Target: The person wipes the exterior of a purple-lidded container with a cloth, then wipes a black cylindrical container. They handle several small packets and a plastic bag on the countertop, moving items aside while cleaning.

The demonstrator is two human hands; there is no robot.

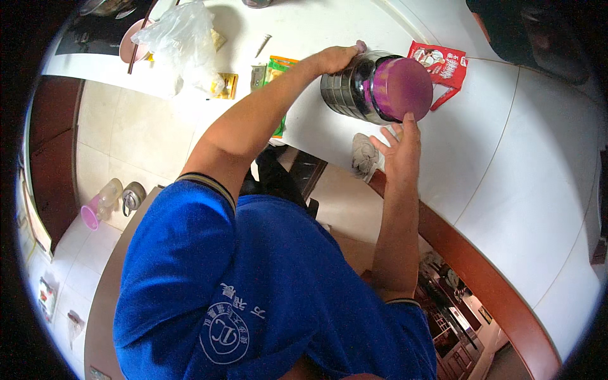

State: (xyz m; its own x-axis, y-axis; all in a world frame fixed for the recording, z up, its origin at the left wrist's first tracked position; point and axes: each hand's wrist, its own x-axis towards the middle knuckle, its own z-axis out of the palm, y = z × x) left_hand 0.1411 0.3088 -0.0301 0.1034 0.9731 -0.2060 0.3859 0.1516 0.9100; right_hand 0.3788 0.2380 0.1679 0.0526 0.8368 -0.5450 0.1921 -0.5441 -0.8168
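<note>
A large clear ribbed jar [344,90] with dark contents and a purple lid [406,90] is tilted, its lid towards the right and up at the camera. My left hand [338,59] grips the jar's far side, and a small pinkish thing shows at its fingertips. At the near edge of the lid is my right hand [401,147], one fingertip at the rim and the other fingers spread apart. A red printed packet [439,64] lies just beyond the lid. Below the jar, a crumpled greyish cloth [364,154] rests at the counter's edge, beside my right hand.
Green and orange packets [280,66], a yellow packet [228,85] and a thin plastic bag [178,42] are on the white counter [308,123] to the left. A pink bowl [130,45] with chopsticks sits behind the bag. A metal pot [134,195] and pink cup [89,217] stand lower left.
</note>
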